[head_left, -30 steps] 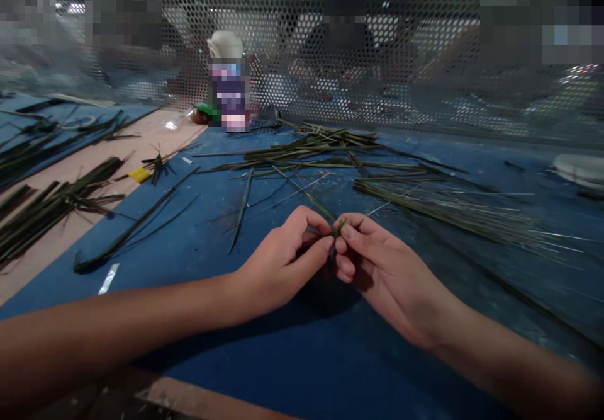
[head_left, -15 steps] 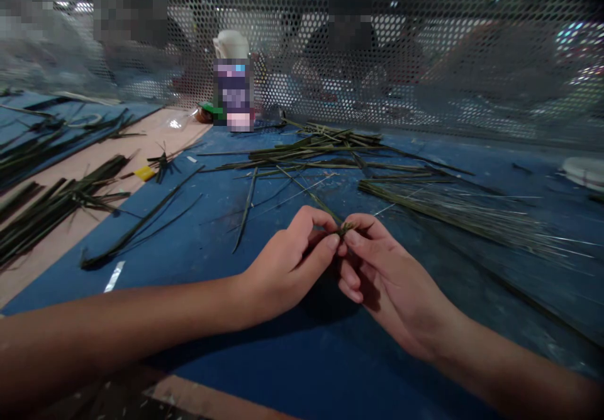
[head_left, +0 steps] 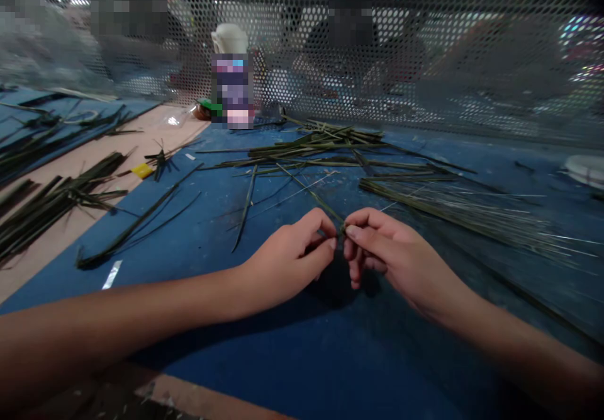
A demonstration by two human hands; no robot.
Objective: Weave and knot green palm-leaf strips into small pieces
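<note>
A thin green leaf strip runs from the blue table surface toward my fingers and ends in a small folded or knotted bit. My right hand pinches that bit between thumb and forefinger, the other fingers curled below. Close on its left side, my left hand has thumb and forefinger brought together at the strip's end; what lies between those tips is mostly hidden. Just beyond the hands lie a bundle of green strips with fine pale wires and a heap of loose leaf strips.
A perforated metal screen stands along the back, with blurred people behind it. Thicker leaf bundles lie at left near a yellow piece. A bent strip, a white-topped container and a pale round object are also about.
My hands have drawn slightly apart at the fingertips. The right fingers have curled in and shifted a little right, and less of the knotted bit shows.
</note>
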